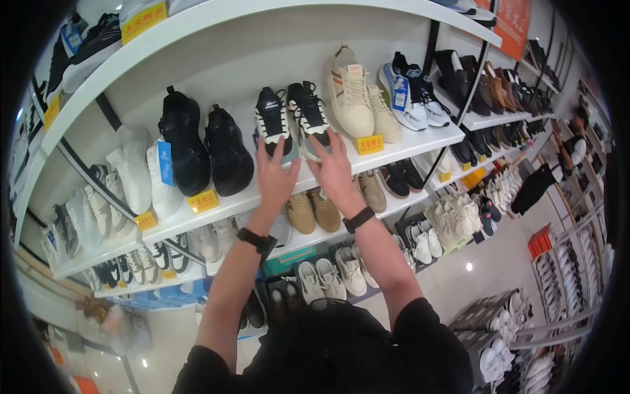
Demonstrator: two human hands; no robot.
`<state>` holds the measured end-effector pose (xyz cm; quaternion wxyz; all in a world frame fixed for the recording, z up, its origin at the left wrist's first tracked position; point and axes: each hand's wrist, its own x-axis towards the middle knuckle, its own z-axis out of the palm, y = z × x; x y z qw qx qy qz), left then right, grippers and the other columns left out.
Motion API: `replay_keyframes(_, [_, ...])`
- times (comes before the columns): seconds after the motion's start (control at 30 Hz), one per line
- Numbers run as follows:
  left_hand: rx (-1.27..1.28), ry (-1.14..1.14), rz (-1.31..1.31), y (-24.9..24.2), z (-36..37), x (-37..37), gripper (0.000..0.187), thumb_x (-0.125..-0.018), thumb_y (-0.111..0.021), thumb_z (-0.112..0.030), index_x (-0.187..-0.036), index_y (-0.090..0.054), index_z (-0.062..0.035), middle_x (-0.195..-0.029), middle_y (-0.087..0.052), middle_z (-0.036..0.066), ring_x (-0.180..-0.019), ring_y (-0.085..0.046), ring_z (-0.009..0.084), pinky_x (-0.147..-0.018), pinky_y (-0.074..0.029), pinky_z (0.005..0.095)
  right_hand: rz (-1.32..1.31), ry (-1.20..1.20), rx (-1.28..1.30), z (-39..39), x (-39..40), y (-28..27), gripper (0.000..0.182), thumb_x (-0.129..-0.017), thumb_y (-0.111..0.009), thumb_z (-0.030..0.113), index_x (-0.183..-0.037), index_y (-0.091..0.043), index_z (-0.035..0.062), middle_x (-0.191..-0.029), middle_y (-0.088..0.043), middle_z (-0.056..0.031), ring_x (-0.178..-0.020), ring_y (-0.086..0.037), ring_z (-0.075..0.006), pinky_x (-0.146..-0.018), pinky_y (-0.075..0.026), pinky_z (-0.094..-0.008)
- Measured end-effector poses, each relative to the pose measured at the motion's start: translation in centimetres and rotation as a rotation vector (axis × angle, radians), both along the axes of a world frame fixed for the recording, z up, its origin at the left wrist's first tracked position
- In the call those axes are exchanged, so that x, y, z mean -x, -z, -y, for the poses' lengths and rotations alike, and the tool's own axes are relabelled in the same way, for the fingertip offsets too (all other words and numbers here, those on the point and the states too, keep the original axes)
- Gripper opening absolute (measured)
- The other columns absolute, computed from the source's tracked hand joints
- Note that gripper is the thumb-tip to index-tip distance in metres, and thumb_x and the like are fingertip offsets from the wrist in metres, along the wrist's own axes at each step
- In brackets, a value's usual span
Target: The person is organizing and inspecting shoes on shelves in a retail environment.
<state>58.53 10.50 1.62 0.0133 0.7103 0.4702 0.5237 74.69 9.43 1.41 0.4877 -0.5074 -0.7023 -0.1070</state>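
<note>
Two black-and-white sneakers stand side by side on the white upper shelf, toes toward me. My left hand has its fingers spread over the toe of the left sneaker. On the toe of the right sneaker rest the spread fingers of my right hand. Neither hand is closed around a shoe. Black shoes stand to the left of the pair, and cream sneakers to the right, behind a yellow price tag.
Below the white shelf, lower shelves hold brown shoes and white sneakers. A metal post rises at the shelf's right end. Farther right, a person stands in the aisle near an orange-red box.
</note>
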Motion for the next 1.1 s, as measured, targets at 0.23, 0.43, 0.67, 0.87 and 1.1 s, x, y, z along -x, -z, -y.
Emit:
replay_keyframes(0.23, [0.0, -0.071, -0.087, -0.3, -0.1, -1.2, 0.061, -0.086, -0.076, -0.026, -0.142, -0.058, -0.011, -0.153, -0.036, 0.035, -0.134, -0.047, 0.0515, -0.106, -0.046, 0.0472, -0.043, 0.006, -0.028, 0.0, -1.0, -0.2, 0.055, -0.075, -0.079, 0.008, -0.129, -0.067, 0.0117, -0.143, -0.049, -0.0256, -0.133, -0.046, -0.0484, -0.106, -0.046, -0.0498])
replay_keyframes(0.43, [-0.033, -0.151, -0.118, 0.7, -0.6, -2.2, 0.061, -0.089, -0.074, -0.033, -0.144, -0.056, -0.0135, -0.155, -0.031, 0.036, -0.135, -0.04, 0.0582, -0.112, -0.04, 0.0527, -0.049, 0.029, -0.033, -0.7, -0.7, -0.2, 0.052, -0.077, -0.075, 0.007, -0.128, -0.065, 0.0109, -0.144, -0.046, -0.024, -0.133, -0.044, -0.0483, -0.107, -0.044, -0.0513])
replay_keyframes(0.67, [-0.021, 0.128, 0.065, -1.2, 3.7, 1.0, 0.073, -0.09, -0.071, -0.028, -0.151, -0.041, -0.0043, -0.16, -0.023, 0.032, -0.147, -0.022, 0.0538, -0.119, -0.025, 0.0574, -0.015, 0.019, -0.183, 4.0, 4.0, -2.2, 0.051, -0.083, -0.069, 0.006, -0.133, -0.057, 0.0009, -0.146, -0.043, -0.0266, -0.138, -0.039, -0.0495, -0.112, -0.035, -0.0577])
replay_keyframes(0.87, [-0.338, -0.277, -0.035, -4.5, 6.3, 14.4, 0.065, -0.087, -0.073, -0.014, -0.144, -0.046, -0.0005, -0.154, -0.038, 0.023, -0.146, -0.03, 0.047, -0.117, -0.027, 0.0551, -0.103, -0.391, 0.016, 7.1, 11.9, -3.0, 0.062, -0.084, -0.074, 0.012, -0.14, -0.051, 0.0006, -0.147, -0.042, -0.0289, -0.138, -0.039, -0.0489, -0.113, -0.038, -0.0498])
replay_keyframes(1.1, [-0.144, -0.243, 0.076, -1.6, 2.2, 20.9, 0.09, -0.081, -0.083, -0.025, -0.151, -0.034, 0.0049, -0.151, -0.031, 0.038, -0.139, -0.035, 0.0518, -0.115, -0.033, 0.0531, -0.052, -0.288, 0.204, 1.7, 18.5, -1.1, 0.094, -0.078, -0.081, 0.025, -0.156, -0.03, 0.008, -0.152, -0.032, -0.0348, -0.138, -0.038, -0.0498, -0.113, -0.039, -0.0482])
